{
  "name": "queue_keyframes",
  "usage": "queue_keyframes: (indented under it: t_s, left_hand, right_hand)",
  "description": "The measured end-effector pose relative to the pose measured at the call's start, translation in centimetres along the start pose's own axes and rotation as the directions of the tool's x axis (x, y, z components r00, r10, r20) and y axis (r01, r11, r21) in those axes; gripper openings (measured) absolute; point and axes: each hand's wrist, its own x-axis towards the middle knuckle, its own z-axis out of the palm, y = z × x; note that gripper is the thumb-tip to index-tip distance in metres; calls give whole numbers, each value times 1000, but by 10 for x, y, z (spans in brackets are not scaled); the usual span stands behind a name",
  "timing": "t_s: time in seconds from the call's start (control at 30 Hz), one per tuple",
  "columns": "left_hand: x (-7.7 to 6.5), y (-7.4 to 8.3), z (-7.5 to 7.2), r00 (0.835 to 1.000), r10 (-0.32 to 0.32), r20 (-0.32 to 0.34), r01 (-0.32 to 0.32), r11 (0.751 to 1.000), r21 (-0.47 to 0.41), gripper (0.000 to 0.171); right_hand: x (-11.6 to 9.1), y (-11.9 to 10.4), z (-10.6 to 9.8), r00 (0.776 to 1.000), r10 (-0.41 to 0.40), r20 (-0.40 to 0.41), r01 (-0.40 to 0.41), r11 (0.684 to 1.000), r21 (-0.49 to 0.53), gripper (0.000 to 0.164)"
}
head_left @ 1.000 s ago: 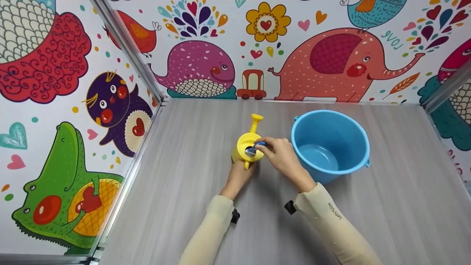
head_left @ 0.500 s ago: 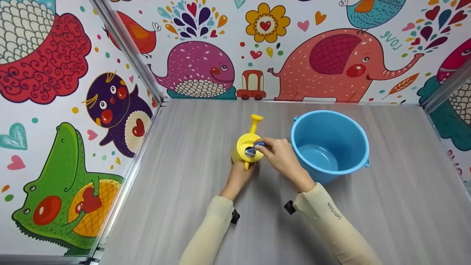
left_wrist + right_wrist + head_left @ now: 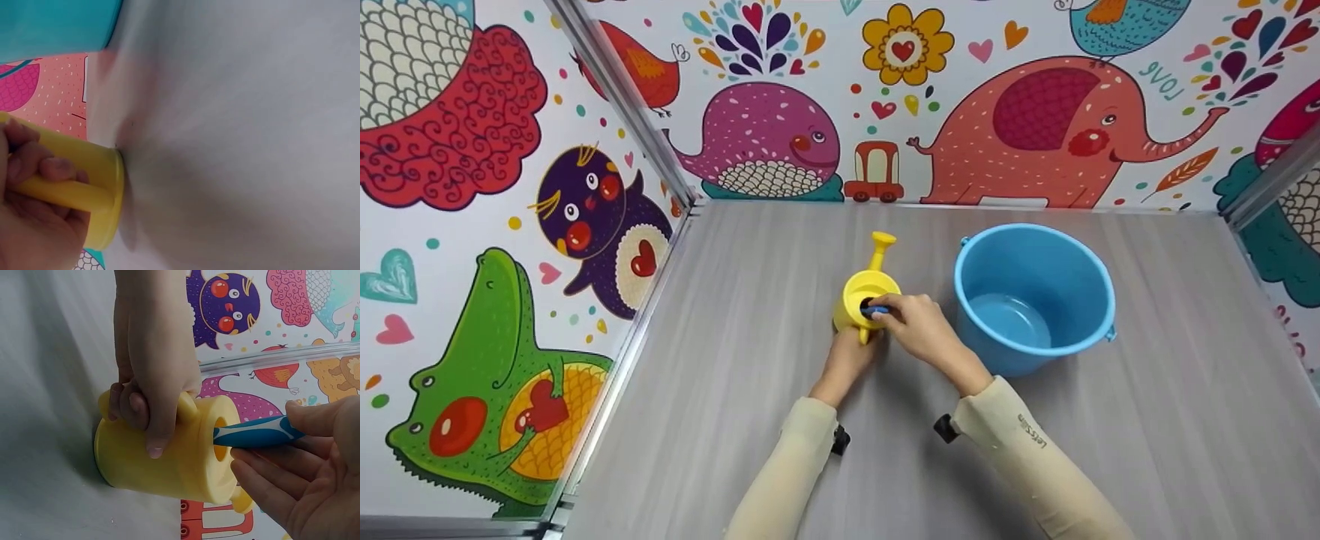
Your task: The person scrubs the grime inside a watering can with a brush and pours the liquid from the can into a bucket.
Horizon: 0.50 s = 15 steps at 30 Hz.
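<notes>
A small yellow watering can [image 3: 851, 300] stands upright on the table, its spout toward the back wall. My left hand [image 3: 851, 360] grips its handle, fingers curled round it in the left wrist view [image 3: 42, 225]. Between thumb and fingers, my right hand [image 3: 924, 330] pinches a brush by its thick blue and white handle [image 3: 253, 433]. The brush's lower end goes into the can's round top opening [image 3: 221, 453] and is hidden inside. The right fingertips are right at the rim.
A light blue bucket [image 3: 1035, 289] stands close to the right of the right hand. A grey wood-grain table [image 3: 735, 322] lies beneath everything. Walls with cartoon animal prints [image 3: 769, 135] and metal frame posts [image 3: 622, 105] bound the left, back and right.
My right hand has moved down and slightly left, pushing the brush deeper; its pale head, visible at the opening before, is now out of sight. The left hand and watering can stay put.
</notes>
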Motion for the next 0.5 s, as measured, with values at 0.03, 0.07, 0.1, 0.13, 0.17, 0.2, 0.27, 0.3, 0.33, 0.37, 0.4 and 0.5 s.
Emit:
queue_keyframes:
  t_s: [0.03, 0.07, 0.1, 0.13, 0.17, 0.2, 0.27, 0.3, 0.33, 0.37, 0.4, 0.5]
  left_hand:
    - [0, 0, 0, 1000, -2, -1, 2, 1000, -1, 19]
    - [0, 0, 0, 1000, -2, -3, 2, 1000, -1, 19]
    - [0, 1, 0, 1000, 1, -5, -1, 1000, -4, 18]
    - [0, 1, -1, 1000, 1, -7, -1, 1000, -5, 18]
    - [0, 1, -1, 1000, 1, -10, -1, 1000, -5, 17]
    - [0, 1, -1, 1000, -6, -9, 6, 1000, -10, 17]
    - [0, 1, -1, 1000, -12, -10, 12, 1000, -14, 17]
    - [0, 1, -1, 1000, -18, -12, 18, 1000, -15, 17]
    - [0, 0, -1, 1000, -25, -12, 25, 1000, -16, 17]
    - [0, 0, -1, 999, -33, -10, 32, 999, -20, 17]
    - [0, 0, -1, 999, -40, -8, 40, 999, -24, 18]
    - [0, -1, 0, 999, -45, -4, 44, 998, -36, 18]
  right_hand:
    - [0, 0, 0, 1000, 5, 3, -5, 1000, 6, 24]
    - [0, 1, 0, 1000, 6, 1, -6, 1000, 7, 23]
    - [-1, 1, -1, 1000, 2, -1, -2, 1000, 7, 23]
    - [-1, 1, -1, 1000, 6, 1, -6, 1000, 10, 23]
    - [-1, 2, -1, 1000, 8, 4, -8, 1000, 12, 23]
    - [-1, 2, -2, 1000, 12, 9, -12, 1000, 16, 24]
    - [-1, 2, -1, 1000, 16, 14, -16, 1000, 16, 24]
    - [-1, 2, -1, 1000, 21, 19, -22, 1000, 17, 24]
    - [-2, 3, -1, 999, 27, 23, -28, 999, 20, 24]
    - [-2, 3, -1, 999, 29, 24, -29, 999, 21, 24]
    - [-2, 3, -1, 999, 35, 26, -36, 999, 25, 24]
    - [-3, 4, -1, 999, 41, 30, -42, 998, 37, 25]
